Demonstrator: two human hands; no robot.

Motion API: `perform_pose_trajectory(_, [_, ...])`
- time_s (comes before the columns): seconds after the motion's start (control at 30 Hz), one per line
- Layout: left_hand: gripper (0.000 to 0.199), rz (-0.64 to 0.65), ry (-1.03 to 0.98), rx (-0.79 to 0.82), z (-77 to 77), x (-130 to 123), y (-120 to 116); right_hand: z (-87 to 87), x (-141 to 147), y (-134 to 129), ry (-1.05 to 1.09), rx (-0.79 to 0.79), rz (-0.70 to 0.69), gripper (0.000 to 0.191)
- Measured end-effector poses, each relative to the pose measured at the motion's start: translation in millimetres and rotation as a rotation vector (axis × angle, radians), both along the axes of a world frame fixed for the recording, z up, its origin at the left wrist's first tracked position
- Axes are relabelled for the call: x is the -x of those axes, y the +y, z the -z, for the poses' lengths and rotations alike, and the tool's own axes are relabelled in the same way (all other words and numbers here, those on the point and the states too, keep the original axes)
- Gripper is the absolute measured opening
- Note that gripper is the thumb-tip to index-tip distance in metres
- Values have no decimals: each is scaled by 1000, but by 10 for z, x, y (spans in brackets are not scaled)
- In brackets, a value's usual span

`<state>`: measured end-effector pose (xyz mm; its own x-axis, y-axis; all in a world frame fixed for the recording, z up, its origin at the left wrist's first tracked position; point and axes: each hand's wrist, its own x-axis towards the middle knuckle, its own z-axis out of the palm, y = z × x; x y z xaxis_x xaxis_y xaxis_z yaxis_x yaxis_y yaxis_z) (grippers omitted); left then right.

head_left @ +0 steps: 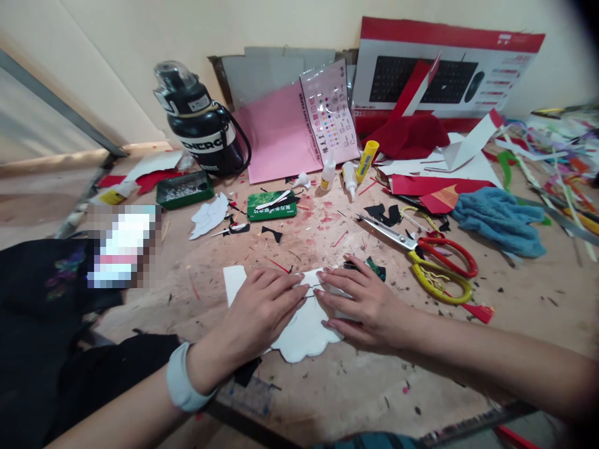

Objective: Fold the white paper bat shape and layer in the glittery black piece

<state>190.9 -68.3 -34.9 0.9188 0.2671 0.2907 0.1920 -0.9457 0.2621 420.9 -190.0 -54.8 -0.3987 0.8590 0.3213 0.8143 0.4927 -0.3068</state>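
cut-out (305,342), white, lies at lower centre of the frame, its scalloped edge shaped. right hand (374,305) rests fingers spread on it; left hand (262,302) covers it, thumb hidden, so its grip i cannot tell. scissors (395,235) lie right of centre; any cutting left is unclear.

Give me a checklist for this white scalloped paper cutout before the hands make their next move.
1. Left hand and right hand both on the white scalloped paper cutout: ok.
2. Metal scissors with red and yellow handles apart from the cutout: ok.
3. Space around the cutout free of scraps: not ok, a black scrap lies by its lower left.
4. Cutout flat beneath the fingers: cannot tell, covered.
5. Black bottle with white lettering upright: ok.
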Motion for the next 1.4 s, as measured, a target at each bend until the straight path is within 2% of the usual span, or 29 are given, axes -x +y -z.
perform_pose_trajectory(0.43, [19, 27, -9, -86, 5, 2, -7, 10, 14, -13, -3, -22, 9, 39])
perform_pose_trajectory(1.4, [18, 6, 34, -92, -12, -20, -40, 34, -5, 12, 21, -54, 9, 39])
